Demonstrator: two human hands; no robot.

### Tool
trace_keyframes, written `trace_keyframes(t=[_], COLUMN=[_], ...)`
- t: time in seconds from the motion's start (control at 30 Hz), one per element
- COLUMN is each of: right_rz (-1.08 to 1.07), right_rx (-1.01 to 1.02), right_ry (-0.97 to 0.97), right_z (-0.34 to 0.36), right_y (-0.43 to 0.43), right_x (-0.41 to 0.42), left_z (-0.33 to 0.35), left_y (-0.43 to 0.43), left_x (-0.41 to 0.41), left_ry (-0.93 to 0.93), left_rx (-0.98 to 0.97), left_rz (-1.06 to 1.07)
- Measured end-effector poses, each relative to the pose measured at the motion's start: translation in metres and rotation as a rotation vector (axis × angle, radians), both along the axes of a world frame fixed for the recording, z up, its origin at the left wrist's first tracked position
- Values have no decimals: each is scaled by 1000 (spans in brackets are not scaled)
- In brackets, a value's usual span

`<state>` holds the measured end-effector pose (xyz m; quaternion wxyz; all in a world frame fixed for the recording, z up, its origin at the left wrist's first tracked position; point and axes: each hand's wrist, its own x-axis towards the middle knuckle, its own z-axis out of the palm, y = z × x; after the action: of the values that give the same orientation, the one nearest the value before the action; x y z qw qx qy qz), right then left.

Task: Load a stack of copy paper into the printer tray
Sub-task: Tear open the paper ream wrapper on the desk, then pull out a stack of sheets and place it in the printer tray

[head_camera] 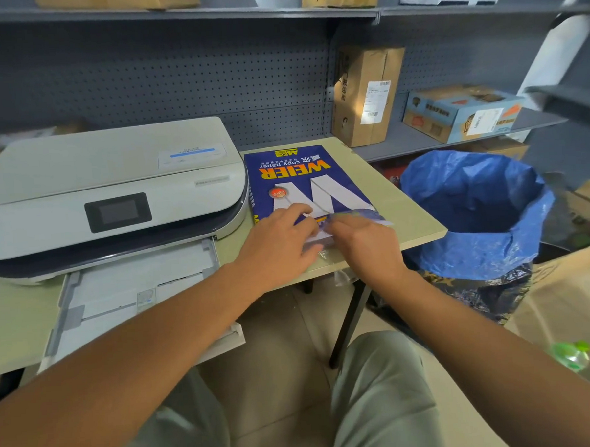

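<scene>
A blue ream of copy paper (296, 178) lies flat on the pale table (409, 214), just right of the white printer (107, 195). The printer's paper tray (133, 293) is pulled out toward me and looks bare inside. My left hand (281, 241) rests palm down on the near end of the ream, fingers spread. My right hand (366, 243) pinches the crumpled, torn wrapper at the ream's near edge, where white sheets show. A scrap of clear wrapper lies at the table edge under my hands.
A bin lined with a blue bag (481, 213) stands right of the table. Cardboard boxes (365, 93) sit on grey pegboard shelving behind. A large carton (570, 277) and a green-capped bottle (572, 355) are at lower right.
</scene>
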<state>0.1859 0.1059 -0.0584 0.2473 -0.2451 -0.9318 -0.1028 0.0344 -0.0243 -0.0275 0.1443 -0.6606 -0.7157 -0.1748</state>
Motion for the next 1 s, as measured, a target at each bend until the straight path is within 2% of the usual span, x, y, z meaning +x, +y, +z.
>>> trace_keyframes(t=[0.17, 0.23, 0.33, 0.47, 0.5, 0.57, 0.67, 0.73, 0.83, 1.0], right_rz=[2, 17, 15, 36, 41, 59, 82, 82, 120, 103], right_rx=[-84, -123, -173, -171, -160, -136, -131, -153, -225, -379], right_ry=[250, 348, 476, 540, 542, 547, 531, 514, 538, 624], right_z=[-24, -29, -27, -23, -22, -20, -18, -16, -13, -1], right_y=[-28, -40, -61, -85, -90, -102, -117, -124, -141, -170], right_x=[40, 54, 72, 93, 98, 109, 121, 130, 146, 174], left_z=[-6, -8, -9, -9, -8, -5, -3, -7, -9, -11], left_y=[-37, -50, -66, -82, -85, -92, -99, -99, -103, -122], left_x=[-1, 2, 27, 65, 74, 91, 106, 110, 114, 120], left_ry=[14, -93, -546, -1479, -1611, -1760, -1871, -1866, -1805, -1600], left_rx=[1, 77, 129, 180, 210, 255, 181, 139, 103, 38], left_rz=[-67, -40, 79, 145, 141, 120, 150, 193, 192, 157])
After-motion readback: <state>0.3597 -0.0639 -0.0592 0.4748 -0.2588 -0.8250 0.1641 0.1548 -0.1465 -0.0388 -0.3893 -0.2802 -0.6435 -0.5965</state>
